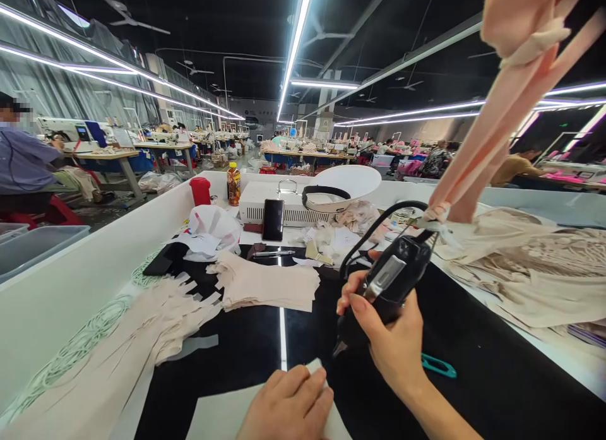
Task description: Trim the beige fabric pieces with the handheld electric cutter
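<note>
My right hand [391, 326] is wrapped around a black corded handheld tool [402, 276] with a metal lever on its side. Its narrow tip points down toward the black work surface [250, 339], apart from the cloth. Pink fabric strips [502, 124] tied to its top end hold it from above. Low in the middle, my left hand [293, 402] is closed on a pale fabric piece [218, 415], whose folded corner sticks out past the fingertips. Beyond the hands lies a stack of beige fabric pieces [269, 282]. A teal snips-like tool [439, 366] rests beside my right wrist.
Long beige strips [132, 326] and pale green cord [89, 332] lie along the left wall. A phone [273, 219] leans on a white vented box [250, 200], near a drink bottle [233, 184]. Beige cloth [530, 263] is heaped right. A co-worker [26, 153] sits far left.
</note>
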`<control>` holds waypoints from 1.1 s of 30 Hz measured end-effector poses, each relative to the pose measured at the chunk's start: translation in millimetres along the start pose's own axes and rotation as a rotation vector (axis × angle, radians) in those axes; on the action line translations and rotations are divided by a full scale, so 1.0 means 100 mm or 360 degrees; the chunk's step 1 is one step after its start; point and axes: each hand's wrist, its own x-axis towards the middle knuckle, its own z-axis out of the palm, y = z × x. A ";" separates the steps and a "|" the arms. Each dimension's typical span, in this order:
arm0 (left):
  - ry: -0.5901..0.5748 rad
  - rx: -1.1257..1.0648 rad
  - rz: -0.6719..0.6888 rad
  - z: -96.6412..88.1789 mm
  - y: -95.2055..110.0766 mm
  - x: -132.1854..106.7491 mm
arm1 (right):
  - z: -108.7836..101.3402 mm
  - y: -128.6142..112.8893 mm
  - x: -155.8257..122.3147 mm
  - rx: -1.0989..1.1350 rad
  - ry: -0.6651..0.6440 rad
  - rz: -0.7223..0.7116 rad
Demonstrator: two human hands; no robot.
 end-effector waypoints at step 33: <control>0.0141 0.0126 -0.0050 -0.12 0.07 0.14 | 0.12 0.16 -0.06 0.0435 -0.0144 -0.0045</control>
